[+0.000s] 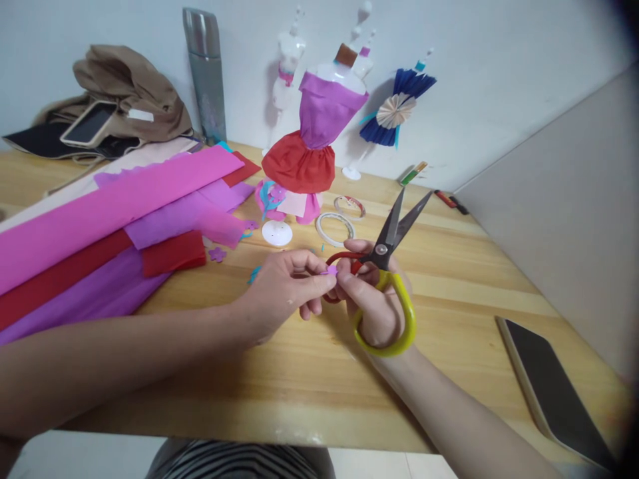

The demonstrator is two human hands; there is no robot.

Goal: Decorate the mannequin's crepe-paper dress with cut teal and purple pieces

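Observation:
My left hand (284, 286) pinches a small pink-purple paper piece (329, 270) between thumb and fingertips. My right hand (372, 296) meets it there, its thumb and finger at the piece's right side. Scissors (382, 249) with one yellow and one red handle hang on my right hand, the yellow loop round its base. Their dark blades point up and away, spread apart. Beyond my hands stands a small mannequin (324, 126) in a purple paper top and red puffed skirt. A purple paper flower (217, 254) lies left of my left hand.
Pink, purple and red crepe paper (124, 193) covers the table's left side. Tape rolls (335, 229) lie behind my hands. A phone (549, 386) rests at the right. Behind are a flask (206, 80), a brown bag (130, 86) and a blue-dressed mannequin (399, 110).

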